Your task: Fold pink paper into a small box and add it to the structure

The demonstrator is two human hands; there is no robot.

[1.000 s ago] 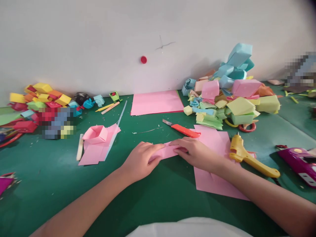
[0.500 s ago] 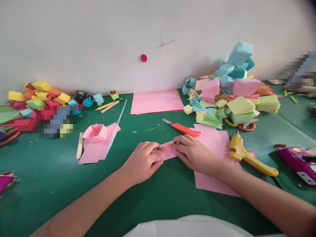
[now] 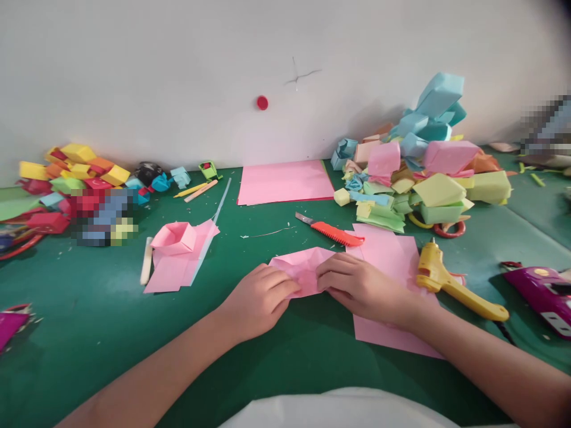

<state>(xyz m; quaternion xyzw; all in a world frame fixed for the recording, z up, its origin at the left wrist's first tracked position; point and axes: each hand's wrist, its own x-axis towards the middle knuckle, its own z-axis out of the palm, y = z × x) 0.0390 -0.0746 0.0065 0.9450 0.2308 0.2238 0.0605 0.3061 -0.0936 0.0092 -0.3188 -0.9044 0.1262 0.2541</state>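
Between my two hands is a folded piece of pink paper [image 3: 307, 270], its upper side opened into a shallow pocket. My left hand [image 3: 261, 300] has closed fingers on its left part, the fingertips reaching inside the fold. The right end is gripped by my right hand [image 3: 357, 282], fingers bent over the edge. Pink sheets [image 3: 383, 327] lie partly under my right forearm. Just beyond the hands rests an orange utility knife [image 3: 336, 233] with its blade out. A finished pink paper box [image 3: 173, 238] sits to the left on pink paper pieces.
A yellow glue gun [image 3: 455, 288] and a purple device [image 3: 539, 291] lie on the right. Folded paper boxes [image 3: 439, 172] are heaped at back right, more colourful ones [image 3: 78, 169] at back left. A pink paper stack [image 3: 285, 181] lies against the wall. A wooden stick [image 3: 146, 261] is at left.
The folded pink paper has gone from a narrow flat strip to a wider, opened-up shape. Both hands have shifted slightly, with fingers now inside the fold.
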